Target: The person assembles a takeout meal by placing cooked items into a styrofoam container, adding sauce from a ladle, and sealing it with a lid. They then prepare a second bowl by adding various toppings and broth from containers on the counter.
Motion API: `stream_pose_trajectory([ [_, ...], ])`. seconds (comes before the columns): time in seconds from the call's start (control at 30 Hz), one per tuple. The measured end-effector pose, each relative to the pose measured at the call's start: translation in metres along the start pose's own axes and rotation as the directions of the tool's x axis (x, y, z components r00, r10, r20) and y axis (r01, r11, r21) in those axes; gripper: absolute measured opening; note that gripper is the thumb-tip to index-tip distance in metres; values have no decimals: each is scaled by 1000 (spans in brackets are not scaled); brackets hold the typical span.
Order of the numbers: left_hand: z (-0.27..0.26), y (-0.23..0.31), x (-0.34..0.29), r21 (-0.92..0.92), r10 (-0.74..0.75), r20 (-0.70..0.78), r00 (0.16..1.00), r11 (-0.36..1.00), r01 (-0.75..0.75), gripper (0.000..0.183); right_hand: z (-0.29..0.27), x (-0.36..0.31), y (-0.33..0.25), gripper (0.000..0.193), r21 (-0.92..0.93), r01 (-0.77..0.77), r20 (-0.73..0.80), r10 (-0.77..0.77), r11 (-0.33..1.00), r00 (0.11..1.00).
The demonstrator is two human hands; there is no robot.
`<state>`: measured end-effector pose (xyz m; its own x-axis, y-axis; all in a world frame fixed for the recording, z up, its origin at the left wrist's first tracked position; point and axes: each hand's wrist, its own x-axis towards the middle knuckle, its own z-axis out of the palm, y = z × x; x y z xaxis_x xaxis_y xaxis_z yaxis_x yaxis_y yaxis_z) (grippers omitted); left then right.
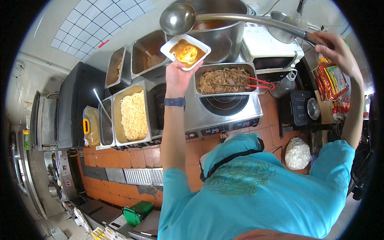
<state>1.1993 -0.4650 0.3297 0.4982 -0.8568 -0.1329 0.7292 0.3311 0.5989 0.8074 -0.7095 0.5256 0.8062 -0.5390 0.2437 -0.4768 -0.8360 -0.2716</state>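
My left hand (178,80) holds up a square white bowl (204,45) from beneath. In the bowl lies what looks like a fried egg (186,53) in brown sauce. My right hand (338,51), at the upper right, is closed around the wooden end of a long steel ladle (248,18). The ladle's round head hangs just above and behind the white bowl, beside the rim of a big steel stockpot (228,44). Reddish-brown liquid shows inside the pot, partly hidden by the ladle's handle.
Below the bowl stand a steel pan of shredded meat (224,80) with red-handled tongs (260,85) and a pan of noodles (134,116). A deep pan of brown broth (149,50) is at the left. An induction hob (225,105) sits in front. A white appliance (270,46) stands right of the pot.
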Motion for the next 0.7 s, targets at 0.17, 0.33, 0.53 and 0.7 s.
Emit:
stream_pose_trajectory([
  [0.17,-10,-10,0,-34,6,-13,1000,999,-6,70,19,73,12,56,-49,-9,120,14,999,993],
  [0.33,-15,-24,-7,-14,21,-66,998,1000,-22,69,83,156,-1,28,-435,129,23,-132,891,991],
  [0.53,-17,-33,-12,-50,-21,-84,996,999,17,70,133,211,-18,15,-604,195,26,-225,773,974],
  [0.7,-20,-37,-11,-43,6,-42,999,999,-7,67,124,214,-10,12,-516,186,37,-196,836,980],
])
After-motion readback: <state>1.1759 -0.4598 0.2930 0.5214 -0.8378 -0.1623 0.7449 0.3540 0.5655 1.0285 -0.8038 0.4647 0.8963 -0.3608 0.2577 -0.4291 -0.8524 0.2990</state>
